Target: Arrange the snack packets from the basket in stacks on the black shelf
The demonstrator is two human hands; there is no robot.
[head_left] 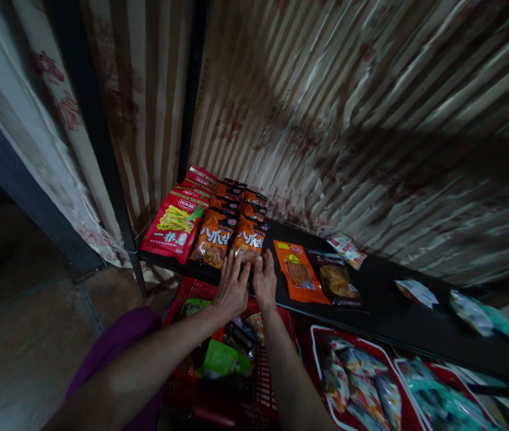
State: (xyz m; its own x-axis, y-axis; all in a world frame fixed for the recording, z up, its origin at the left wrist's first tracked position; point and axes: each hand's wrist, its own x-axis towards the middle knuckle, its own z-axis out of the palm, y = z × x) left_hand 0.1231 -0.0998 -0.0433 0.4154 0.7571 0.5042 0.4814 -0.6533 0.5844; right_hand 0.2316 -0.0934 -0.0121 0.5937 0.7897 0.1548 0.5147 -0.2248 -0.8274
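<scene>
Both my hands rest side by side at the front edge of a black shelf. My left hand lies with fingers stretched out on the near end of a row of orange-brown snack packets. Beside it, my right hand lies flat too, fingers extended and touching the same packet's lower edge. A second row of orange-brown packets sits just left, and red packets with a yellow picture lie at the shelf's left end. An orange flat packet and a dark brown packet lie right of my hands.
A red basket with mixed packets, one green, stands below the shelf under my arms. More red trays of snacks sit lower right. Loose wrappers lie along the shelf's right part. A striped curtain hangs behind; a dark post stands left.
</scene>
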